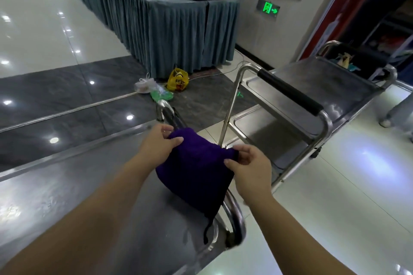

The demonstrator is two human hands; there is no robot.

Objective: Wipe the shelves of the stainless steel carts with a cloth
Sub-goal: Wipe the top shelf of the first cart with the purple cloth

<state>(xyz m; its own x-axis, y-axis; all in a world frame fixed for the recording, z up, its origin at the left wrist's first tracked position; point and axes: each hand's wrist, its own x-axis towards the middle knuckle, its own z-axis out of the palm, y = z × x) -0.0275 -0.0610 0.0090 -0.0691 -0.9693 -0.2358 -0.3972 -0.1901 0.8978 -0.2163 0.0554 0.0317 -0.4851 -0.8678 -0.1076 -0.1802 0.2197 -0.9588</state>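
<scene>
A dark purple cloth (194, 167) hangs draped over the handle bar (234, 214) of the near stainless steel cart, whose top shelf (93, 187) fills the lower left. My left hand (159, 143) pinches the cloth's far top corner. My right hand (248, 165) pinches its near right corner. A second stainless steel cart (312, 87) with a black-gripped handle stands just beyond to the right, its upper and lower shelves bare.
A long table with a blue-grey skirt (156, 22) runs along the back, with trays on top and a person at its far end. A yellow bag (177, 80) and clear plastic bags (147, 87) lie on the floor. Glossy tile floor surrounds the carts.
</scene>
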